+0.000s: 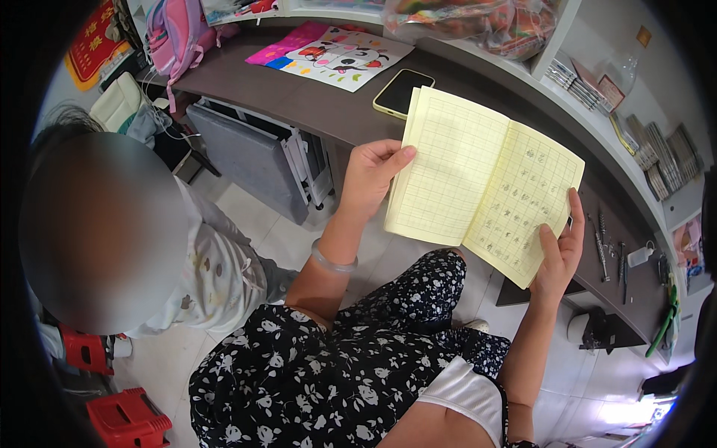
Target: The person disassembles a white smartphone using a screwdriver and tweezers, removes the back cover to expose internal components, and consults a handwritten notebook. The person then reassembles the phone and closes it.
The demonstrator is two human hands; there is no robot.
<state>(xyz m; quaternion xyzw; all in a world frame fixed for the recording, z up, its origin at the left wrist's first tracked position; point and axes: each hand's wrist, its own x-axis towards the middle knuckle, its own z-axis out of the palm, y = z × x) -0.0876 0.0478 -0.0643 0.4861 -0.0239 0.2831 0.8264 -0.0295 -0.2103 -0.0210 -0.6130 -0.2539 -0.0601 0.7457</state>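
the left hand (371, 178) is closed on the left edge of an open yellow exercise book (478, 179), thumb laid over the page margin. the right hand (559, 250) is closed on the book's lower right edge, thumb on the page and fingers behind it. the book is held in the air at the centre of the view, above the lap in a black floral dress (351, 366), tilted with its top toward 12 o'clock. the left page is blank and ruled in a grid; the right page carries handwriting.

open floor of pale tiles (261, 231) is seen below the book toward 8 o'clock. the top edge of the book overlaps the front edge of a dark desk (314, 101), which runs from 11 o'clock round to 4 o'clock. a phone (403, 92) lies on the desk just beside the book's upper left corner. a colourful picture sheet (340, 56) lies at 12 o'clock, and a pink backpack (175, 33) at 11 o'clock. small tools (609, 254) lie on the desk at 3 o'clock, near the right hand. a second person (187, 269) stands at 9 o'clock, close to the left forearm. red stools (127, 418) stand at 7 o'clock.
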